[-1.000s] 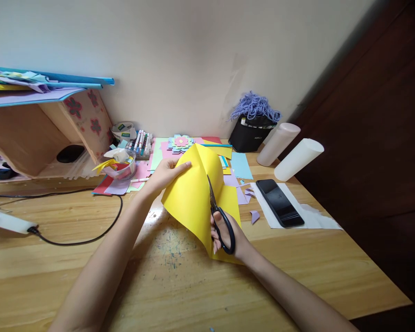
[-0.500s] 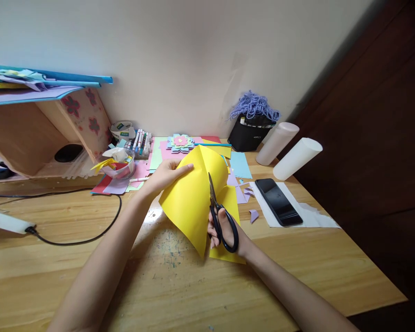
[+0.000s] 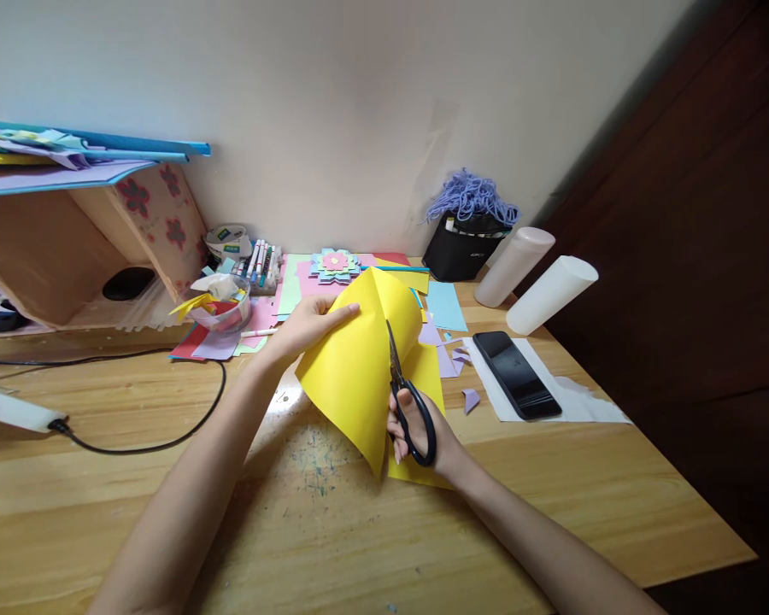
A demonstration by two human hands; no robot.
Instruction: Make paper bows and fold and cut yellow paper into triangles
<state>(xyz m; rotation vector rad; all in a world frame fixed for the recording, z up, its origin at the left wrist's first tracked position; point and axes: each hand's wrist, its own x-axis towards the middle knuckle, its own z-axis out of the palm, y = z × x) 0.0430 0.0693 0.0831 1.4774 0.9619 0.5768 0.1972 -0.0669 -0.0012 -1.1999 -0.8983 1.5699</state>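
A creased sheet of yellow paper [image 3: 346,367] is held up above the desk by my left hand [image 3: 314,325], thumb on its near face and fingers behind it. My right hand [image 3: 423,427] is closed around the black handles of a pair of scissors [image 3: 393,363]. The blades point up and away along a cut edge in the sheet, near its crease. To the right of the cut, part of the sheet curls back. Another piece of yellow paper [image 3: 431,367] shows under and behind my right hand.
Right of my hands, a phone [image 3: 516,374] rests on white paper, with two white cylinders [image 3: 551,295] behind. A black pouch [image 3: 465,248] topped with purple yarn [image 3: 471,196] stands by the wall. Left are a tub of scraps [image 3: 221,307], a cable [image 3: 167,450] and a layered paper flower [image 3: 334,265].
The scissors' handles have drawn closer together and my right thumb has shifted slightly left. My left hand keeps its hold on the yellow paper, almost unmoved.
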